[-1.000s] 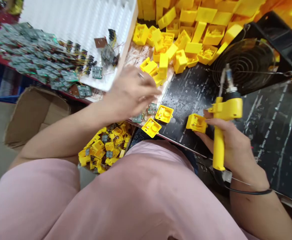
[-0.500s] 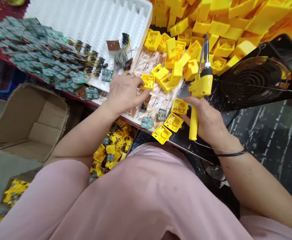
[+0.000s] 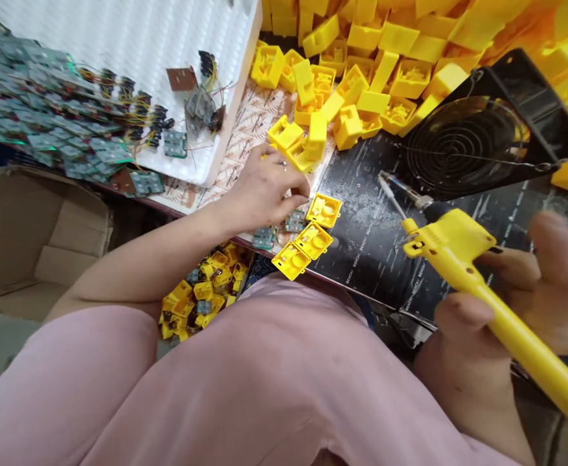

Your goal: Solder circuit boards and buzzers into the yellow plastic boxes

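My right hand (image 3: 502, 310) grips a yellow soldering gun (image 3: 453, 252), fingers and thumb around its handle. The metal tip points up and left over the black mat. My left hand (image 3: 269, 188) is over the patterned board, fingers curled down and thumb close to the index finger. A bit of yellow plastic shows behind its knuckles; what lies under the fingers is hidden. Beside it three open yellow cases (image 3: 323, 211) lie in a slanting row at the table edge. Two small circuit boards (image 3: 264, 238) lie just below this hand, one partly covered.
A white foam tray (image 3: 133, 39) carries a heap of circuit boards (image 3: 45, 110) with wires. Many yellow cases (image 3: 352, 84) are piled at the back. A black fan (image 3: 478, 136) stands at right. Below the edge are a cardboard box (image 3: 41, 233) and more yellow cases (image 3: 206, 278).
My right hand has swung right and toward me with the soldering gun, away from the row of cases. My left hand's fingers have curled further and now hide the case they touched. The view has shifted.
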A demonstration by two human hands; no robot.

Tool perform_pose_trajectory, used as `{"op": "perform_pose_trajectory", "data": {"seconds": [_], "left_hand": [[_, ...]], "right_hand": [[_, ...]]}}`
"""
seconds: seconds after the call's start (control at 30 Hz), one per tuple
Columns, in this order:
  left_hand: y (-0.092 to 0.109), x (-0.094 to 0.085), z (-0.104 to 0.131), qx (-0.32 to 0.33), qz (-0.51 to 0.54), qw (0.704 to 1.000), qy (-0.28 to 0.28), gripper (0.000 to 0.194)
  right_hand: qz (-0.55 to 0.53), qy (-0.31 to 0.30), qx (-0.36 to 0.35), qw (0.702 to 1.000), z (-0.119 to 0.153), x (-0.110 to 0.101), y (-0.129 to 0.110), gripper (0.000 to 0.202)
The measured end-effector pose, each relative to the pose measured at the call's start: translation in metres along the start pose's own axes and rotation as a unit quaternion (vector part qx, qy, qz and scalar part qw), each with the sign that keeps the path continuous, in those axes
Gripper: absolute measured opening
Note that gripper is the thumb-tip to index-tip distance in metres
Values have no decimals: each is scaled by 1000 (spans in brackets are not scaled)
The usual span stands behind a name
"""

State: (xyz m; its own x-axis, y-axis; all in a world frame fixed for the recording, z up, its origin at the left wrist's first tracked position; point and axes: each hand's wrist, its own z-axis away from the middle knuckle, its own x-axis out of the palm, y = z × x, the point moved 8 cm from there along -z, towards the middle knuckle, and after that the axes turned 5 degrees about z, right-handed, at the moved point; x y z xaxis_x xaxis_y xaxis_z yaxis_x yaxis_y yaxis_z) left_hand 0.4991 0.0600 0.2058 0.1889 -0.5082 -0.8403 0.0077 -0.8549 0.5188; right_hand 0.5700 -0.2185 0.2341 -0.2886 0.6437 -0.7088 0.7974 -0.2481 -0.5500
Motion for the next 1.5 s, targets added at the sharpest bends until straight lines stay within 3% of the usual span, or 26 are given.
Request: {"op": "perform_pose_trajectory", "data": {"seconds": [0.13,0.33,0.6,0.77,1.07,1.3,1.5], "left_hand": [[8,15,-9,-2,-53,999,0,18],[9,21,-12,-6,-48,998,-26,20],[15,22,-23,15,-74,995,-62,17],[16,22,-28,18,-88,992,-84,19],[19,24,-32,21,-124,985,-120,21],[16,23,-33,37,-111,988,-103,18],[18,24,-31,42,-110,988,-103,21]], "right_hand": [[-16,10,4,1000,-7,9,-6,50],[-17,158,6,987,-2,11,-17,44],[80,59,-69,993,-21,24,-40,22],[87,53,-142,985,-27,28,-44,22],[64,50,-67,994,-23,7,-33,21],[48,92,-76,992,-19,11,-28,23],[93,77,-123,985,-26,15,-39,35]]}}
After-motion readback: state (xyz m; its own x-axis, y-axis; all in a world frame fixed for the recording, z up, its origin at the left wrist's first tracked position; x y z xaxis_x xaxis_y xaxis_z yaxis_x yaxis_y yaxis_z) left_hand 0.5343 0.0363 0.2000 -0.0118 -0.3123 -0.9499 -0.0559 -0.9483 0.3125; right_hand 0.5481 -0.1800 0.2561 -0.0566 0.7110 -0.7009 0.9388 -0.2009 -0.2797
